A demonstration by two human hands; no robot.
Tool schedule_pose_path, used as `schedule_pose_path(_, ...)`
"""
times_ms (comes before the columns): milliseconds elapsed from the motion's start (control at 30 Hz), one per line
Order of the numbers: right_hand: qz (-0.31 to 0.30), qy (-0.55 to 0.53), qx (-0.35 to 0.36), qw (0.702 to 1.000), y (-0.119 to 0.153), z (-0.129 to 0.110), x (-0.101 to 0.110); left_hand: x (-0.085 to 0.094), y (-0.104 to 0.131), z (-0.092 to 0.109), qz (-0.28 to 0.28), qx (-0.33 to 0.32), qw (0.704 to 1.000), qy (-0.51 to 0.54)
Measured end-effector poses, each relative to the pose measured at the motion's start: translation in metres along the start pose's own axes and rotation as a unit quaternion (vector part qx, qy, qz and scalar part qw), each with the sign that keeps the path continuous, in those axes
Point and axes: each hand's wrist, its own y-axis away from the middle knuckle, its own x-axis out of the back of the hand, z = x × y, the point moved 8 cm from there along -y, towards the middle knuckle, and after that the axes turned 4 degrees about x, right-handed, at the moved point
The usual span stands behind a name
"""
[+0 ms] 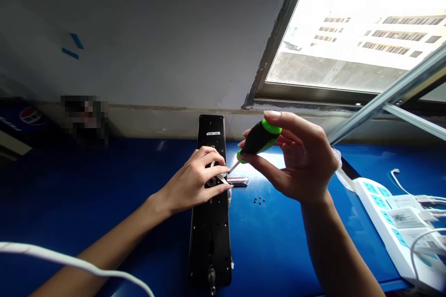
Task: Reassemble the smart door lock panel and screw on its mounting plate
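A long black panel point(210, 241), which looks like part of a door lock, lies lengthwise on the blue table. My left hand point(195, 178) rests across its middle, fingers curled over the right edge, thumb and forefinger around a small white strip point(222, 179). In my right hand point(303, 162) is a black and green screwdriver point(259, 138), its handle gripped between thumb and fingers. The shaft slants down left, its tip close to my left forefinger at the panel's right edge. Whether the tip touches a screw cannot be seen.
Several tiny dark screws point(259, 200) lie on the blue table point(272, 246) right of the panel. A shiny cylindrical object point(238, 181) sits beside the panel. At right is a white power strip point(378, 222) with plugged-in adapters. A white cable point(80, 263) crosses the lower left foreground.
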Motion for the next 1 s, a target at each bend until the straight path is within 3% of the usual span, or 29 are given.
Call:
schedule_pose_path(333,-0.025,-0.023,0.004,0.999,0.004,0.008,-0.018,-0.001,0.002,-0.006,-0.013,0.035,0.999,-0.005)
schedule_pose_path(467,-0.025,0.016,0.024,0.999,0.003,0.007,-0.017,0.004,0.001,-0.007,-0.016,0.038,0.999,0.002)
schedule_pose_path(633,-0.039,-0.076,-0.056,0.995,0.000,0.015,-0.016,0.009,0.000,-0.003,-0.039,0.013,0.999,0.012)
schedule_pose_path(800,0.022,-0.016,-0.002,1.000,-0.004,0.008,-0.001,0.011,0.001,-0.003,-0.060,0.009,0.998,0.004)
schedule_pose_path(1000,-0.023,-0.098,-0.051,0.994,-0.003,0.013,-0.007,0.013,0.001,-0.004,-0.082,0.015,0.997,0.006)
